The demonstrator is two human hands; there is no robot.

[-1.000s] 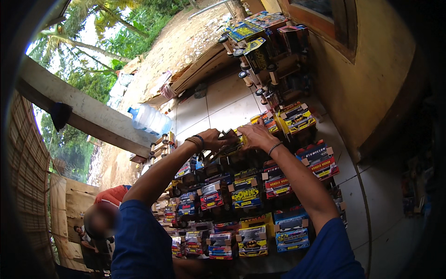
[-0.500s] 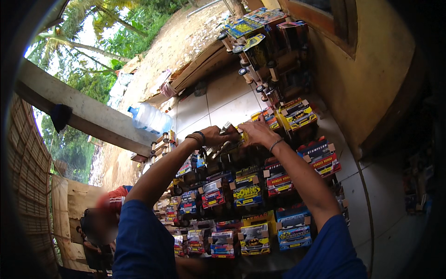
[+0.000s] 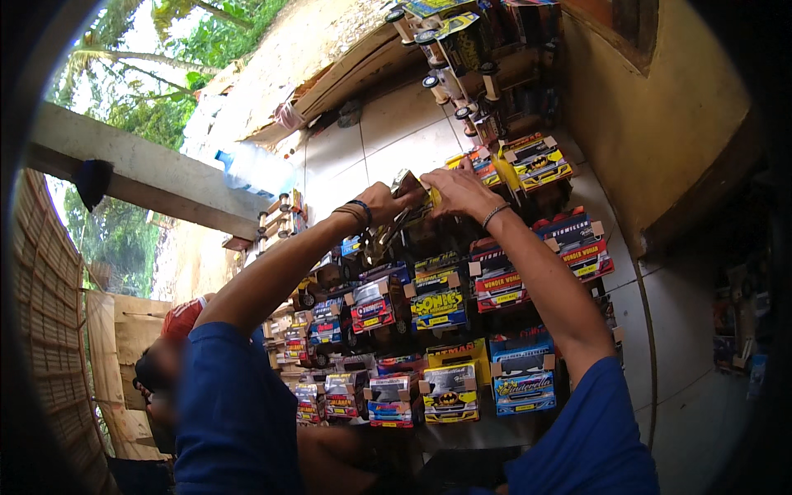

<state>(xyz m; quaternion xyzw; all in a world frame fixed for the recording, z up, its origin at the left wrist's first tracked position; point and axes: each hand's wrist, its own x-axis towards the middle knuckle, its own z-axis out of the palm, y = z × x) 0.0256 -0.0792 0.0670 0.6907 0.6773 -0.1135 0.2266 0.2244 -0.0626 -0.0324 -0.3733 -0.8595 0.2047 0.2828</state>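
Both my arms stretch forward over rows of painted toy trucks. My left hand (image 3: 391,203) is closed, with a shiny, pale edge showing above its fingers. Close beside it, my right hand (image 3: 462,193) curls its fingers over a yellow edge. Between the hands is a toy truck (image 3: 430,200) with dark and yellow parts, largely hidden by my fingers. Just right of my right hand stands a yellow toy truck (image 3: 538,161) with a black bat emblem. Nearer to me are a yellow-and-blue toy truck (image 3: 440,307) and a red one (image 3: 500,280).
More toy trucks (image 3: 451,396) stand in rows nearer me. Others with wooden wheel axles (image 3: 450,82) are stacked by the yellow wall (image 3: 660,140). A clear water bottle (image 3: 256,169) lies near the concrete beam (image 3: 157,177). Another person (image 3: 177,330) is at the left.
The view has shifted, so the nearer truck rows sit higher in the picture. Both hands remain together around the same toy truck, higher in view. The person at the left has leaned lower.
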